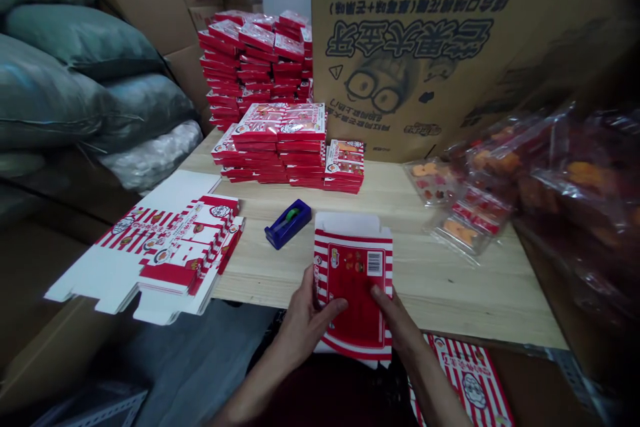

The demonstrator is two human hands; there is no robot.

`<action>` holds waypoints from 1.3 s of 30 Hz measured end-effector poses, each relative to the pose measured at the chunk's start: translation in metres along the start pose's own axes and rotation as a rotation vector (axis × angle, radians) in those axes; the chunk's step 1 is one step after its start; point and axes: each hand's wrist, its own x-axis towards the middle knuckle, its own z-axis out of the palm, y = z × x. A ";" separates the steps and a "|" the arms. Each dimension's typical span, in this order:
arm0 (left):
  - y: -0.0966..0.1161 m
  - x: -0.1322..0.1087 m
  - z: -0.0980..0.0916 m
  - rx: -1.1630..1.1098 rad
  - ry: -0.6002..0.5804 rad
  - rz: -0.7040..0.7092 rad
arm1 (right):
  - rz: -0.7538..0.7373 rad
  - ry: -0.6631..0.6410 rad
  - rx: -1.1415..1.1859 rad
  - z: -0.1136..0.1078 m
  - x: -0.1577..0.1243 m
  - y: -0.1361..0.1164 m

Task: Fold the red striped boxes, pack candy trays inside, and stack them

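A red-and-white striped cardboard box is held between my two hands at the table's front edge, its white end flap standing out at the far end. My left hand grips its left side, thumb on the red panel. My right hand is closed round the right side, thumb also on the panel near the barcode. Just beyond the box, to the left, lies a blue tape dispenser. Flat printed box blanks are piled at the table's left edge.
Finished-looking red boxes stand stacked at the back, with a taller stack behind. A large carton rises behind the table. Clear-bagged items lie at right beside a heap of plastic bags. Sacks fill the left.
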 end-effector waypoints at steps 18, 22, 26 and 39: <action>0.006 -0.008 0.005 0.170 -0.070 0.051 | -0.033 0.024 -0.082 0.014 -0.016 0.001; -0.001 -0.001 -0.001 0.124 -0.041 0.012 | -0.048 -0.073 -0.073 0.005 -0.018 -0.013; -0.006 0.003 -0.009 -0.020 -0.073 -0.096 | -0.094 -0.313 -0.074 -0.014 -0.014 -0.031; -0.029 0.021 -0.024 -0.244 0.032 -0.055 | -0.047 -0.342 -0.053 -0.009 -0.004 -0.017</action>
